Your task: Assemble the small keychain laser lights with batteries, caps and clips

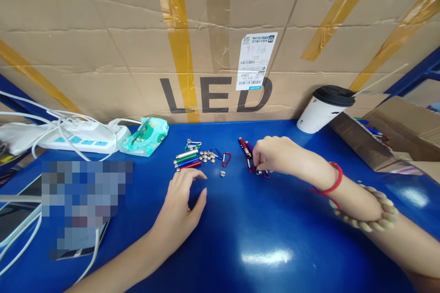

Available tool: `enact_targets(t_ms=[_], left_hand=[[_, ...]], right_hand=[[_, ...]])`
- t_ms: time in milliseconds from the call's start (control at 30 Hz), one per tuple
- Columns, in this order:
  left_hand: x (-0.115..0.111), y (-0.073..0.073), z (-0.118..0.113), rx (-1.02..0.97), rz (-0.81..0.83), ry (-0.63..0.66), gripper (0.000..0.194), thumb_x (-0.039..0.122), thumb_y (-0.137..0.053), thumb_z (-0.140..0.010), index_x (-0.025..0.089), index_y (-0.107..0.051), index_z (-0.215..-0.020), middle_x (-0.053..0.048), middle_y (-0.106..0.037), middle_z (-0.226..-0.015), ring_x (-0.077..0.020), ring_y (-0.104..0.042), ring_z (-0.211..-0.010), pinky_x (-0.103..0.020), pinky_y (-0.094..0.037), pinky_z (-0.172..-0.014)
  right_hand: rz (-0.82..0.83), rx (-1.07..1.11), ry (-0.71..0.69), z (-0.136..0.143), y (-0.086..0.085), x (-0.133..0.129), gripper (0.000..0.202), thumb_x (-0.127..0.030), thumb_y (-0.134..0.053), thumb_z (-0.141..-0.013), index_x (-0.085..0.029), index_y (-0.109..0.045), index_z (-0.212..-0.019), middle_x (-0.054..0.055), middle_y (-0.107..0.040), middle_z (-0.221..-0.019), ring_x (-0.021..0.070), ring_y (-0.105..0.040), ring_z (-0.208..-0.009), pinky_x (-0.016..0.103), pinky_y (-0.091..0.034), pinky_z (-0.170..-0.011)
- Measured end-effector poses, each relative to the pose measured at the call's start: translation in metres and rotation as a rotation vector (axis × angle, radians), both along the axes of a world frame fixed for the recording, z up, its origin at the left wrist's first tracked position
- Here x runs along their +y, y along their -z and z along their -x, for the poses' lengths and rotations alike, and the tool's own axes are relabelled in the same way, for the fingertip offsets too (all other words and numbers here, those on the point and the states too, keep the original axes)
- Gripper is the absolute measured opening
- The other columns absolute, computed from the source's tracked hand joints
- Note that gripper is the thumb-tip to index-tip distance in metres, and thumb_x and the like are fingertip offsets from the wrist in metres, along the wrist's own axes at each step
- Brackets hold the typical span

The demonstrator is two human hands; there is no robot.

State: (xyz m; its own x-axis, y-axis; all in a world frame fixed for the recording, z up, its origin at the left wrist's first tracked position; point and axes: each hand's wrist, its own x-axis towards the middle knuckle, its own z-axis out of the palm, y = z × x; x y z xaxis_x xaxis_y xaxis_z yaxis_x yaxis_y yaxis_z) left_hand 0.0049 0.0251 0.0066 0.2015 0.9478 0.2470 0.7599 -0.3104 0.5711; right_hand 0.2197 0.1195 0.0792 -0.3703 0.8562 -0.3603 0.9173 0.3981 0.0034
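My left hand [182,203] lies on the blue table, thumb and fingers apart, holding nothing. Just beyond its fingers is a row of small metal tubes, silver [186,154], green [184,159], blue [186,163] and red [190,166]. Beside them lie several silver button cells or caps [206,155], a blue carabiner [216,153] and a red carabiner [226,159]. My right hand [275,153] has its fingers closed over a purple keychain flashlight [249,146], partly hidden beneath them. A red keychain flashlight [243,145] with a clip lies alongside.
Behind the table stands a large cardboard box [120,55] marked LED. A lidded paper cup [321,110] and an open carton [374,142] are at right. At left are a power strip [85,139] with cables, a green tissue pack [147,136] and a blurred-out device [85,210].
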Motion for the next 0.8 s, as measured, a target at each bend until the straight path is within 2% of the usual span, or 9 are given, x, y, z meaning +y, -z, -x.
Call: enact_targets(t_ms=[67,167,300,433,700,800], left_hand=[[0.005,0.000,0.004,0.087,-0.072,-0.026,0.020,0.015,-0.042,-0.085,0.022,-0.046,-0.104,-0.008,-0.054,-0.108,-0.0256,-0.047,-0.103,-0.042,-0.038,-0.085],[0.009,0.004,0.008,0.210,-0.133,-0.062,0.027,0.016,-0.042,-0.086,0.021,-0.047,-0.112,-0.010,-0.051,-0.118,-0.0283,-0.044,-0.111,-0.044,-0.037,-0.086],[0.009,0.012,0.009,0.291,-0.156,-0.065,0.030,0.014,-0.042,-0.086,0.017,-0.048,-0.115,-0.012,-0.052,-0.116,-0.0285,-0.045,-0.110,-0.043,-0.038,-0.086],[0.007,0.014,0.009,0.330,-0.162,-0.081,0.031,0.014,-0.042,-0.086,0.015,-0.049,-0.116,-0.013,-0.052,-0.112,-0.0288,-0.047,-0.106,-0.042,-0.039,-0.084],[0.005,0.020,0.008,0.287,-0.127,-0.083,0.032,0.010,-0.035,-0.088,0.017,-0.051,-0.115,-0.010,-0.055,-0.105,-0.0262,-0.049,-0.095,-0.038,-0.040,-0.077],[0.005,0.020,0.007,0.211,-0.078,-0.067,0.033,0.009,-0.033,-0.088,0.019,-0.052,-0.113,-0.009,-0.057,-0.102,-0.0243,-0.051,-0.088,-0.037,-0.041,-0.074]], right_hand=[[0.046,-0.019,-0.012,0.004,0.000,-0.002,0.013,-0.014,-0.068,-0.066,-0.022,-0.073,-0.075,0.000,-0.072,-0.076,0.0180,-0.066,-0.069,0.022,-0.037,-0.050],[0.089,-0.036,-0.021,0.007,0.001,-0.002,0.015,-0.014,-0.070,-0.064,-0.021,-0.073,-0.076,0.000,-0.072,-0.075,0.0171,-0.066,-0.065,0.021,-0.039,-0.049],[0.103,-0.017,-0.044,0.005,0.003,-0.002,0.017,-0.010,-0.066,-0.066,-0.020,-0.073,-0.079,-0.001,-0.072,-0.076,0.0135,-0.066,-0.062,0.019,-0.041,-0.050],[0.083,-0.016,-0.052,0.001,0.002,-0.003,0.019,-0.009,-0.064,-0.066,-0.021,-0.072,-0.078,0.000,-0.072,-0.077,0.0145,-0.065,-0.064,0.021,-0.042,-0.052],[0.005,0.054,-0.024,-0.007,-0.002,-0.001,0.010,-0.018,-0.063,-0.066,-0.024,-0.070,-0.067,-0.002,-0.071,-0.075,0.0185,-0.065,-0.073,0.024,-0.040,-0.052],[0.014,0.168,-0.062,-0.002,0.002,-0.001,0.005,-0.024,-0.065,-0.069,-0.025,-0.069,-0.068,-0.004,-0.070,-0.071,0.0155,-0.064,-0.066,0.023,-0.039,-0.052]])
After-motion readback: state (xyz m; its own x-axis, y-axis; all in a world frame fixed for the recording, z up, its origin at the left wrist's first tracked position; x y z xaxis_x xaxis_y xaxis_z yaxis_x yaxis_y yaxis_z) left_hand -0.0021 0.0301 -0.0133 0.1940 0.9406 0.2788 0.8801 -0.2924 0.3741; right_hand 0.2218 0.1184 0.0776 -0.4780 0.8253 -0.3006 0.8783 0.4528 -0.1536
